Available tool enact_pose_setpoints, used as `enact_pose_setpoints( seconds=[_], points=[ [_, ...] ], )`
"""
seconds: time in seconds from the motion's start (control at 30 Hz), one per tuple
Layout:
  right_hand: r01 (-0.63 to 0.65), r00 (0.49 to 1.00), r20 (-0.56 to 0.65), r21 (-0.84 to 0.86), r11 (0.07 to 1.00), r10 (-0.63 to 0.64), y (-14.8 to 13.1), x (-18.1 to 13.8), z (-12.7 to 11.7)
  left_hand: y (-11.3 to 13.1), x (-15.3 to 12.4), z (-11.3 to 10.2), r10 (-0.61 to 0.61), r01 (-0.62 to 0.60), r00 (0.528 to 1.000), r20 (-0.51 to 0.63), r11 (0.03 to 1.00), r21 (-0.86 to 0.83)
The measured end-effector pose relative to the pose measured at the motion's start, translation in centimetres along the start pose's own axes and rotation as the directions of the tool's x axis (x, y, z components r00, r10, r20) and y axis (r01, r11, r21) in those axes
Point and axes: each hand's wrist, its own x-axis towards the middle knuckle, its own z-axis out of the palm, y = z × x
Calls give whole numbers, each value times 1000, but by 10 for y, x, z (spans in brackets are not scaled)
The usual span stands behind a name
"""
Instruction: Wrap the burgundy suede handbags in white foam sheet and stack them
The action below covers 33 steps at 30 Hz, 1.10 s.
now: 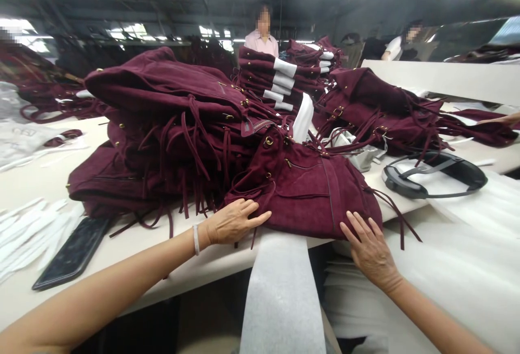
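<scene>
Left hand [233, 221] and right hand [369, 248] are touching a maroon bag [298, 194], which is lying directly ahead of them at the front edge of the counter [130, 248]. The left is resting at the bag's lower left corner, loosely unclenched, thumb pointing inward; the right is lying unclenched at the lower right corner, fingers spreading over the suede. Both forearms are reaching forward from the lower corners of the view, angling inward, and a white band [195, 239] is circling the left wrist. Under the bag, a white strip [283, 294] is hanging over the edge between the hands. A pile of bags [170, 94] is crowding the left and back. Bare counter is showing between that pile and the left forearm, where a phone [73, 253] is lying. Beyond the right hand, a headset [436, 175] is sitting near white sheets [459, 251].
</scene>
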Motion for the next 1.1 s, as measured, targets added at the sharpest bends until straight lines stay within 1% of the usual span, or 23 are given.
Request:
enact_pose_setpoints(
  seconds=[0.1,0.17,0.23,0.27,0.37,0.47,0.53,0.6,0.67,0.77,0.9,1.0,1.1],
  points=[
    [-62,998,-11,41,997,62,-17,4,-9,9,0,-2,-5,3,998,-60,1000,-29],
    [-91,994,-57,72,993,95,-30,10,-16,14,3,3,10,-11,993,-117,1000,-10],
    [-80,991,-104,105,991,90,-44,18,-24,18,5,10,23,-19,986,-164,1000,21],
    [-44,991,-121,123,991,59,-52,24,-29,20,7,13,28,-22,983,-182,999,34],
    [131,984,-146,187,974,-104,-77,46,-42,22,10,15,29,-17,980,-199,998,60],
    [266,960,-151,256,929,-234,-100,71,-47,24,16,8,37,-25,988,-149,997,80],
    [332,939,-195,299,894,-283,-107,83,-46,24,20,2,49,-39,994,-100,995,91],
    [345,932,-239,340,875,-274,-106,87,-45,23,23,0,59,-51,995,-79,993,107],
    [280,947,-258,366,888,-192,-96,83,-44,22,23,0,69,-57,993,-92,990,127],
    [144,961,-272,346,927,-48,-77,66,-46,18,18,6,79,-62,990,-119,989,137],
    [67,956,-292,339,938,37,-57,46,-50,17,14,12,71,-57,983,-167,994,90],
    [-29,958,-245,430,902,148,-46,44,-52,19,17,12,63,-56,977,-202,998,43],
    [-196,945,-128,514,835,300,-38,53,-52,24,23,11,46,-43,974,-221,999,18]
  ],
)
